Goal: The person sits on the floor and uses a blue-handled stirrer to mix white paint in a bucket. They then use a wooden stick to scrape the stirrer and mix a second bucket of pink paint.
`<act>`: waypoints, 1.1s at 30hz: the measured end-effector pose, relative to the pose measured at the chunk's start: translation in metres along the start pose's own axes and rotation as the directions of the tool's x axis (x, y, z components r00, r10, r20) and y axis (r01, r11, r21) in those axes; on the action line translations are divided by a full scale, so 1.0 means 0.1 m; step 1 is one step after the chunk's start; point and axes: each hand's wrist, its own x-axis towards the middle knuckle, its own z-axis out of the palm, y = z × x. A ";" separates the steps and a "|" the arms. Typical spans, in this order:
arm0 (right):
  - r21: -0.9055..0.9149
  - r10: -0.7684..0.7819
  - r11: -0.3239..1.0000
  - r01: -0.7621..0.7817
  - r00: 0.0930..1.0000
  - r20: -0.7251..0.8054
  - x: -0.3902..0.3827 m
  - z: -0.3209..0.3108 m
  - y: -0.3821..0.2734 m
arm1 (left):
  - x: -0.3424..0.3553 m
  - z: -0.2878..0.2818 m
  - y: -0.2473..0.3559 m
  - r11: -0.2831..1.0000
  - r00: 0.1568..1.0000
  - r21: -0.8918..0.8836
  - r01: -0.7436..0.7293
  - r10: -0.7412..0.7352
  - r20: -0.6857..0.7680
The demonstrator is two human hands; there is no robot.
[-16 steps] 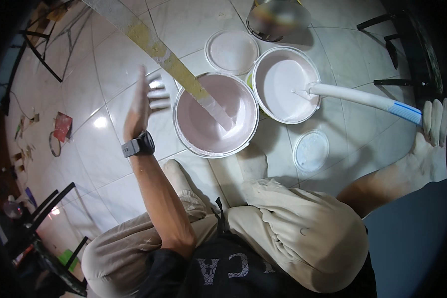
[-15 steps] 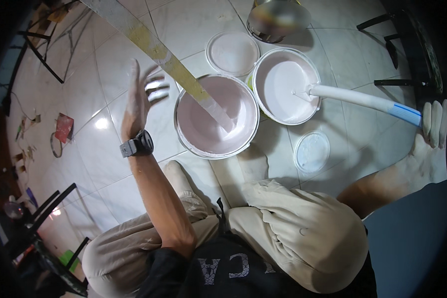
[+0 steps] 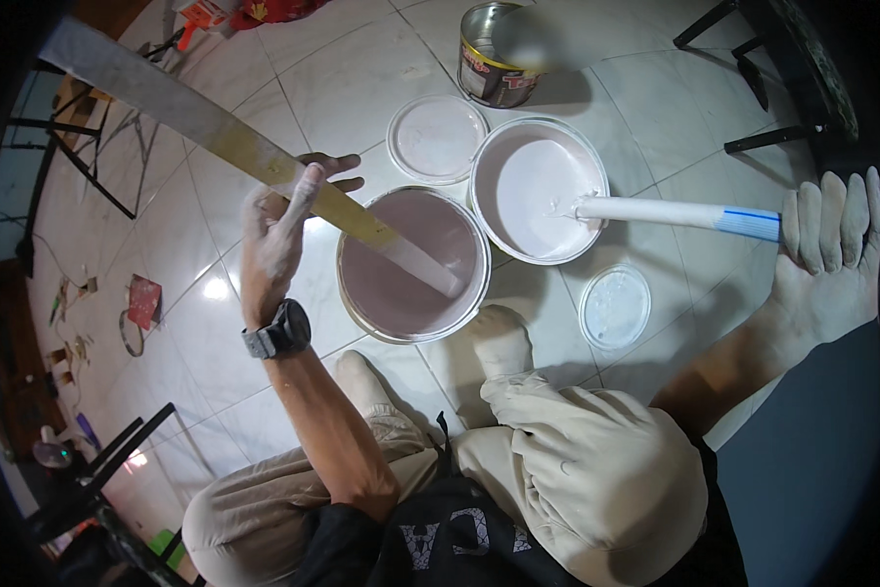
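My left hand [image 3: 288,205] is at a long grey and yellow slat [image 3: 219,130], thumb in front and fingers stretched apart past its edge. The slat slants down into a pinkish-white pail [image 3: 381,284]. My right hand [image 3: 821,254], coated whitish, is at the far right with straight, upright fingers, near the blue-striped end of a white tube [image 3: 675,214]; I see nothing held in it. The tube's other end lies over the rim of a second pail [image 3: 524,186] full of pale paint. A lid [image 3: 430,137] lies behind the pails, and a smaller lid [image 3: 614,305] to the right.
A dark can [image 3: 489,80], partly blurred, stands at the back. Black metal legs [image 3: 763,137] are at the right, a black frame [image 3: 117,450] at the lower left. A red square [image 3: 144,301] and small items lie on the left tiles. My feet [image 3: 498,342] are before the pails.
My left hand has moved from left of the slat onto it. My right hand sits slightly higher in view. The view has shifted, showing more of the floor at the back.
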 end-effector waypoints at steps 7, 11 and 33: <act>0.038 -0.016 0.999 0.011 0.990 0.137 0.11 -0.03 -0.06 | -0.13 0.05 0.63 0.975 0.984 0.141 -0.170 0.175 -0.023; 0.143 0.027 0.989 -0.039 0.996 0.087 0.10 0.01 -0.08 | -0.18 -0.04 0.79 0.945 0.947 0.082 -0.316 0.320 -0.029; -0.180 -0.133 0.981 0.076 0.934 -0.332 -0.07 0.59 0.00 | -0.15 0.00 0.69 0.945 0.956 0.177 -0.276 0.290 -0.054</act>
